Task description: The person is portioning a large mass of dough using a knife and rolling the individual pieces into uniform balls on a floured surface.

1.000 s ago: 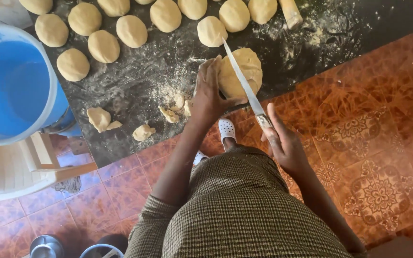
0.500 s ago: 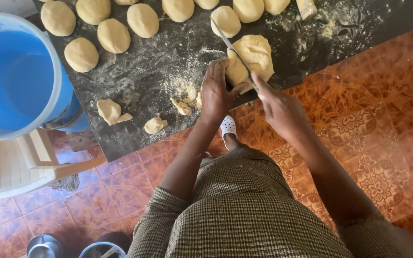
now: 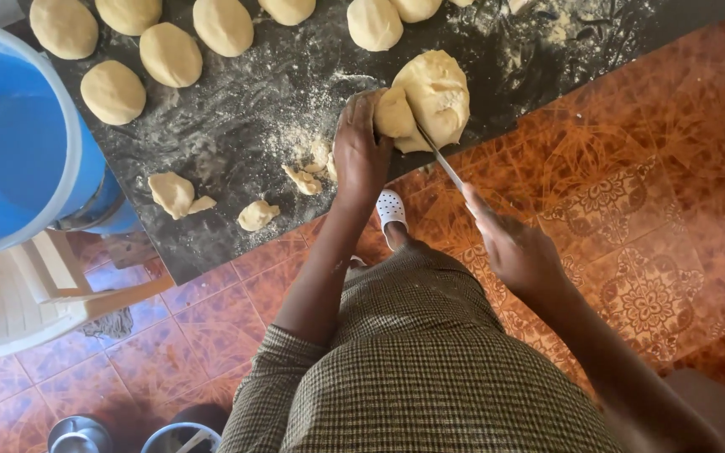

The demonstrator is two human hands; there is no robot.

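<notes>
A big lump of pale dough (image 3: 438, 92) lies near the front edge of a dark floured board (image 3: 245, 117). My left hand (image 3: 361, 151) grips the lump's left part, which is being split off. My right hand (image 3: 513, 252) holds a long knife (image 3: 440, 158) whose blade is sunk into the dough between the two parts. Several rounded dough balls (image 3: 169, 54) sit in rows at the back of the board. Small dough scraps (image 3: 174, 193) lie on the board to the left of my left hand.
A blue bucket (image 3: 10, 143) stands at the left, beside a white plastic chair (image 3: 10, 294). The floor is orange patterned tile (image 3: 631, 210). My foot in a white perforated shoe (image 3: 391, 210) is under the board's edge. Metal vessels (image 3: 77, 434) sit at the bottom left.
The knife came down from above the lump and cut into it. My right hand drew back toward me, and my left hand closed on the left piece.
</notes>
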